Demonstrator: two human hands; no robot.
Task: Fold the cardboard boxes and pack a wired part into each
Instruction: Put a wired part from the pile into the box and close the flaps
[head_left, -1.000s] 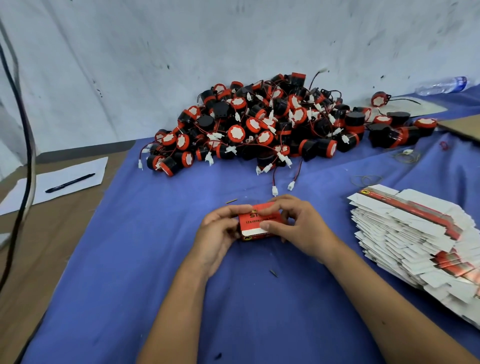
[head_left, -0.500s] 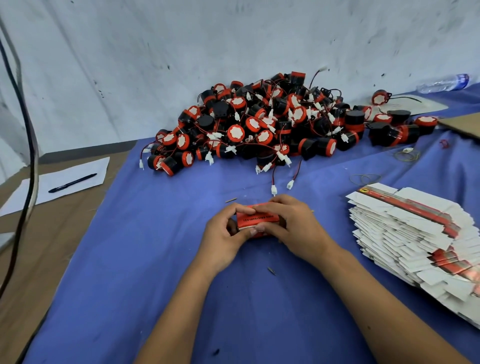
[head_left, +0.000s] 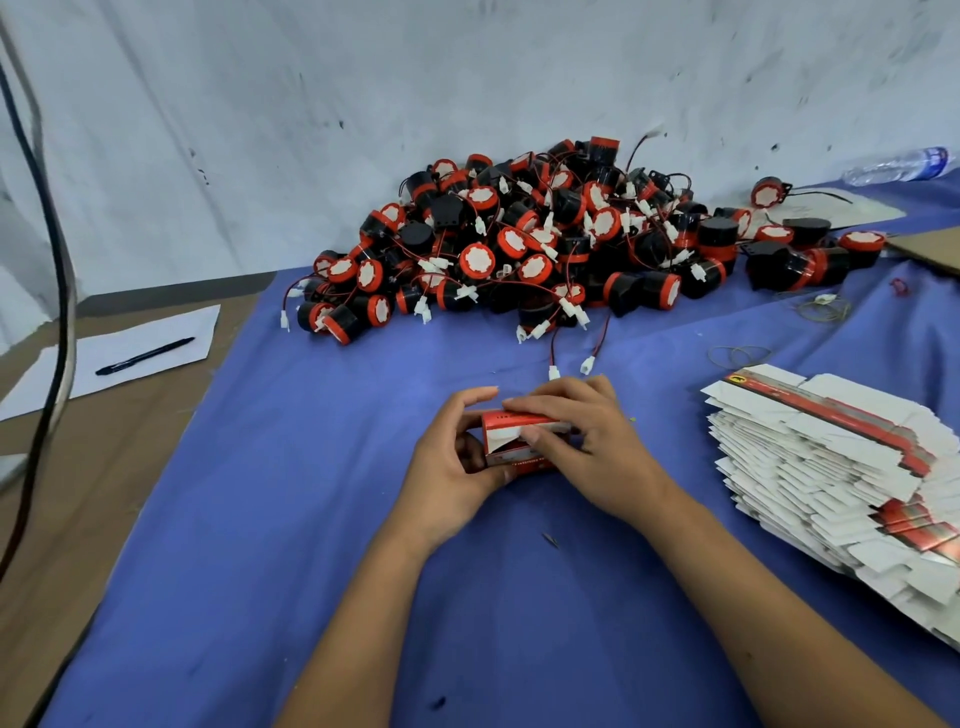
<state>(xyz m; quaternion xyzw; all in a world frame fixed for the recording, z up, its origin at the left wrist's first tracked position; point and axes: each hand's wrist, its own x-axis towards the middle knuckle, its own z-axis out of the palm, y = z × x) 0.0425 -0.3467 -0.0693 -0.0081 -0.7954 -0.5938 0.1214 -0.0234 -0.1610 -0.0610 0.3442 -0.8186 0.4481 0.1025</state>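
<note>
- Left hand (head_left: 447, 467) gripping small red-and-white cardboard box (head_left: 511, 441) at center of blue-covered counter (head_left: 260, 519), fingers curling over its top, thumb under its near side – grip clamped on box.
- Right hand (head_left: 587, 447) wrapping box from 3 o'clock side, thumb pressing white end flap, fingers lying over top edge – grip also clamped on box.
- Box tilting, open white end facing the camera.
- Pile of black-and-red wired parts (head_left: 545, 244) sitting at 12 o'clock, against the wall; two white connectors trailing just beyond the fingers.
- Stack of flat unfolded boxes (head_left: 831, 467) lying at 3 o'clock, well apart from hands.
- Paper sheet (head_left: 119, 353) with black pen (head_left: 145, 356) lying on it at 10 o'clock.
- Plastic bottle (head_left: 898, 165) lying at 1 o'clock by wall.
</note>
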